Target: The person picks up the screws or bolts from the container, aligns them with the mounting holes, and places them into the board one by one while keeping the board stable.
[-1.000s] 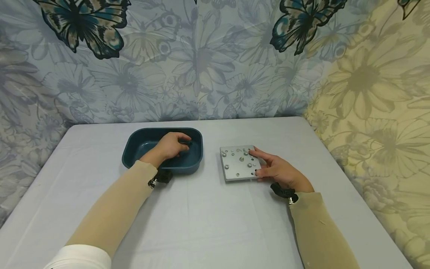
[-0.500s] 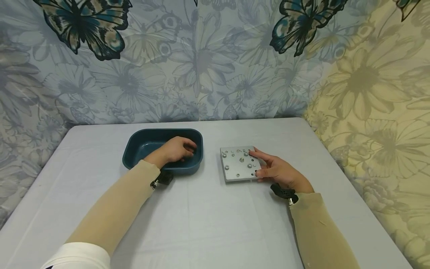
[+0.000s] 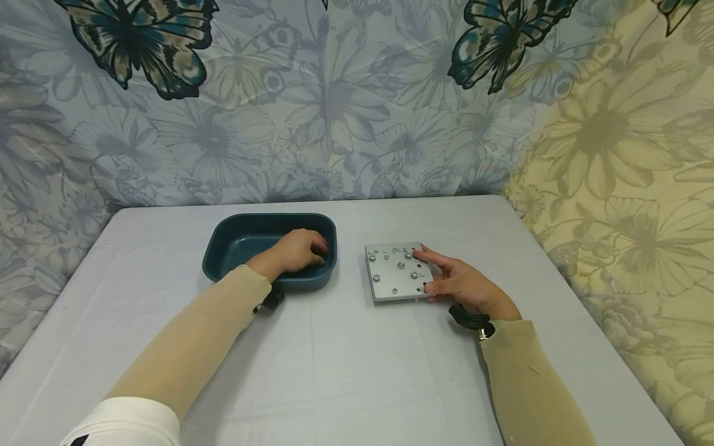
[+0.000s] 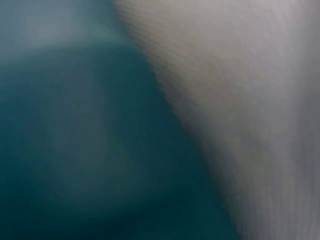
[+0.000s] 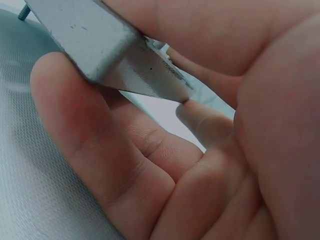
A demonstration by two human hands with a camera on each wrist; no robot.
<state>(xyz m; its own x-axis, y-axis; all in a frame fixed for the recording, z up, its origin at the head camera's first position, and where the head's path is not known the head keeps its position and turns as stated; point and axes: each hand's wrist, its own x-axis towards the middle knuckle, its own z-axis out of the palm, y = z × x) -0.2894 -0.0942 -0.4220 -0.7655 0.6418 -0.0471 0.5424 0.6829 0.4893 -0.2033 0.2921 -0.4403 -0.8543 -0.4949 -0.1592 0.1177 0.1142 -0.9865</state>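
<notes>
My left hand [image 3: 298, 251] reaches into the right end of a dark teal plastic bin [image 3: 229, 272]. Its fingers bend down out of sight, so what they touch or hold is hidden; the left wrist view is a blur of teal and sleeve. With thumb and fingers, my right hand [image 3: 460, 282] grips the right edge of a square silver metal plate [image 3: 387, 269] fitted with several screws and holes. Up close in the right wrist view, fingers [image 5: 85, 125] lie under the plate's corner [image 5: 100, 50], and a threaded screw end [image 5: 24, 12] sticks out beneath it.
A white cloth covers the table [image 3: 334, 371]. The bin stands at the back, left of the plate, with a gap of cloth between them. A floral curtain [image 3: 334, 124] hangs behind the table's far edge.
My left hand has moved slightly right and lower inside the bin. A dark thing seen at its fingertips a second ago no longer shows. The right hand and plate have stayed put.
</notes>
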